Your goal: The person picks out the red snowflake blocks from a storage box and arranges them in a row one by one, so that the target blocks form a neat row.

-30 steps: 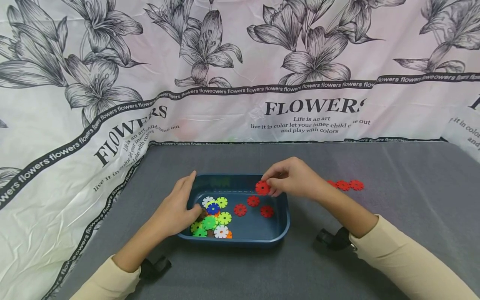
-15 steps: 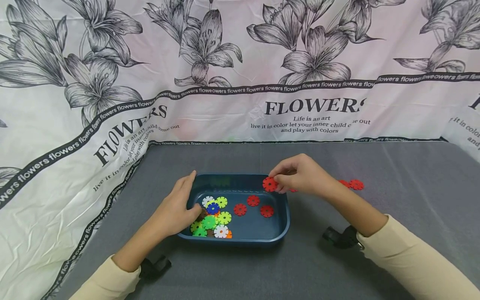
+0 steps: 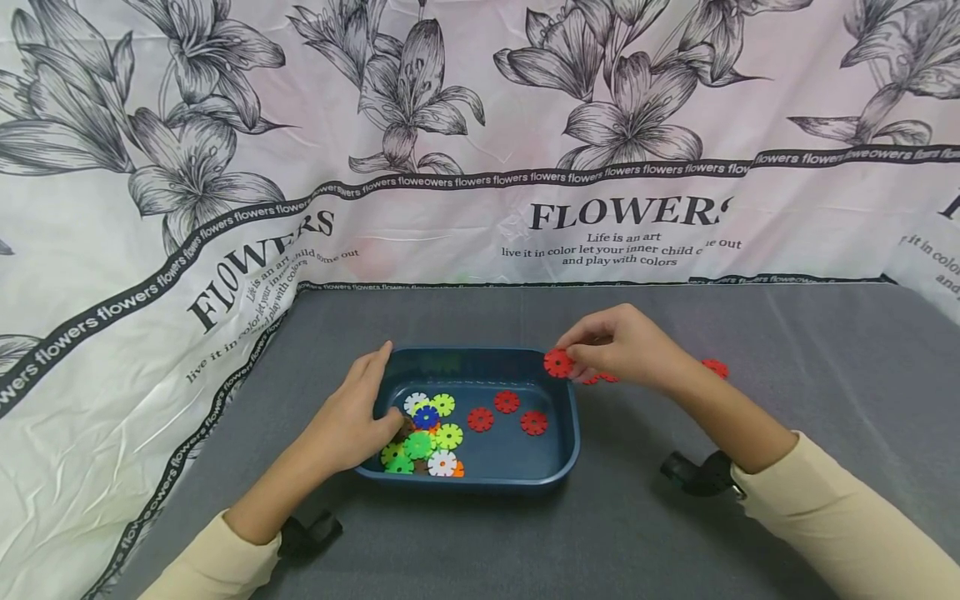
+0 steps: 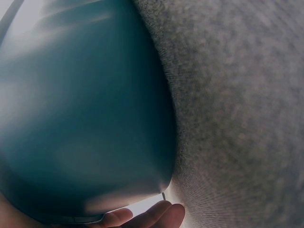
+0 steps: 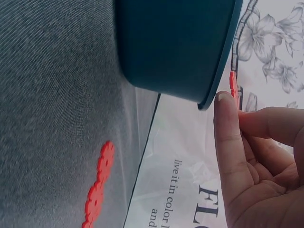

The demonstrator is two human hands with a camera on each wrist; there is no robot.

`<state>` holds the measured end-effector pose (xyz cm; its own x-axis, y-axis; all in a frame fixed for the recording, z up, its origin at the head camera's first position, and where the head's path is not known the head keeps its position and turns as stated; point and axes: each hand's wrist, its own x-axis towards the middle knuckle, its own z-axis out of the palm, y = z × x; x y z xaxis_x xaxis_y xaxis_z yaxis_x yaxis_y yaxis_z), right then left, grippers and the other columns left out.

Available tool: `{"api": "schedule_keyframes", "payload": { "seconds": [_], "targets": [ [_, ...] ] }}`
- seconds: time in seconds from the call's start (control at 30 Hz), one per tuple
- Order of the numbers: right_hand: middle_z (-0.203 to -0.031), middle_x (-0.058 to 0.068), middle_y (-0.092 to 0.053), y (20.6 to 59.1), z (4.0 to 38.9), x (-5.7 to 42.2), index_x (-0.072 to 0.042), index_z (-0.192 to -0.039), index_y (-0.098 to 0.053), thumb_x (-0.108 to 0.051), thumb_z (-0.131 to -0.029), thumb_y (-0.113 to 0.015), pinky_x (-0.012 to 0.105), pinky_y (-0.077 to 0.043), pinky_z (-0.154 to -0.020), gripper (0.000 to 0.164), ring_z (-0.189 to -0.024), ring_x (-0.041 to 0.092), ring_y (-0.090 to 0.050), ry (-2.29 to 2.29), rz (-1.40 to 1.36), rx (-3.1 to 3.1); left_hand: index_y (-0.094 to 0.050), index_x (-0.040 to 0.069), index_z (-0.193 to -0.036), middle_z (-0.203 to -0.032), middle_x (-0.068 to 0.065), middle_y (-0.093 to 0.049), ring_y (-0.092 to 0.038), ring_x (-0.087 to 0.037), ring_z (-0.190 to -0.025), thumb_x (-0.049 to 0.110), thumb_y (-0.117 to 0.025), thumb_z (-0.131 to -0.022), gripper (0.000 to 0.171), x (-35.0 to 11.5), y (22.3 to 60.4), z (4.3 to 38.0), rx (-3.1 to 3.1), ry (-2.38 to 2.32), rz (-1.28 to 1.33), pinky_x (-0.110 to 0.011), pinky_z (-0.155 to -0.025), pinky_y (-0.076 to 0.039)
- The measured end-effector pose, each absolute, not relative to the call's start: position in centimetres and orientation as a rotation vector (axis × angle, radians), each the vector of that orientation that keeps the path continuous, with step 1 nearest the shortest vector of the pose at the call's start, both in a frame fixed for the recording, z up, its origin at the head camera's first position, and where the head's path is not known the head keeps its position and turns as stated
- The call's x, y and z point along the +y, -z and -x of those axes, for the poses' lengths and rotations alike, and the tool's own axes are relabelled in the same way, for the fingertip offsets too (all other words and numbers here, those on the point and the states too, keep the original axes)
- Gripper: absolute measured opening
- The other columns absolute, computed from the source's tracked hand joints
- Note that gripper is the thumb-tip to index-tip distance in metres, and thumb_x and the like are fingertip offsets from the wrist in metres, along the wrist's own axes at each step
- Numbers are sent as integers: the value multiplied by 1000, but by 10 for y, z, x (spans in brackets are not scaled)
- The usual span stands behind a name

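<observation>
In the head view my left hand [image 3: 352, 421] grips the left wall of a dark blue tray [image 3: 566, 457], its thumb inside and its fingers outside. Between right thumb and fingers, my right hand [image 3: 630, 346] pinches a red notched disc [image 3: 558, 363], held above the tray's back right corner. The right wrist view shows that red disc [image 5: 232, 81] edge-on past the thumb. Three other red discs [image 3: 507, 402] lie apart in the tray. Blue, green, yellow, white and orange discs [image 3: 418, 445] overlap at its left side, partly hidden by the left thumb.
A row of red discs [image 3: 716, 367] lies on the grey cloth [image 3: 810, 375] right of the tray, mostly hidden behind the right hand and forearm. The row [image 5: 99, 183] shows plainly in the right wrist view. A flower-printed curtain [image 3: 622, 225] hangs behind the table.
My right hand has moved right and slightly up with the red disc, from over the tray's inside to its back right corner. The left hand and tray have stayed put.
</observation>
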<state>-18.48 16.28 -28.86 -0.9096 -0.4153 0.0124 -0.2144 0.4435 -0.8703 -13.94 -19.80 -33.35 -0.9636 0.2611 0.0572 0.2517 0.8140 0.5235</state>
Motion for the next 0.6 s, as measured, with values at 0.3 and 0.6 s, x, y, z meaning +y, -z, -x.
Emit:
{"api": "schedule_keyframes", "payload": {
  "seconds": [0.3, 0.6],
  "targets": [
    [-88, 12, -75, 290, 185, 174, 4, -112, -73, -6, -94, -66, 35, -57, -65, 22, -79, 33, -73, 1447, 493, 2506, -12, 6, -161, -159, -23, -20, -37, -46, -137, 14, -61, -92, 86, -198, 334, 139, 2974, -856, -418, -67, -102, -36],
    [-89, 14, -74, 294, 185, 188, 6, -112, -72, -7, -94, -67, 41, -59, -74, 23, -79, 33, -73, 1447, 454, 2535, -12, 7, -161, -160, -22, -20, -37, -46, -138, 14, -61, -92, 86, -198, 335, 140, 2979, -854, -412, -67, -102, -36]
  ]
}}
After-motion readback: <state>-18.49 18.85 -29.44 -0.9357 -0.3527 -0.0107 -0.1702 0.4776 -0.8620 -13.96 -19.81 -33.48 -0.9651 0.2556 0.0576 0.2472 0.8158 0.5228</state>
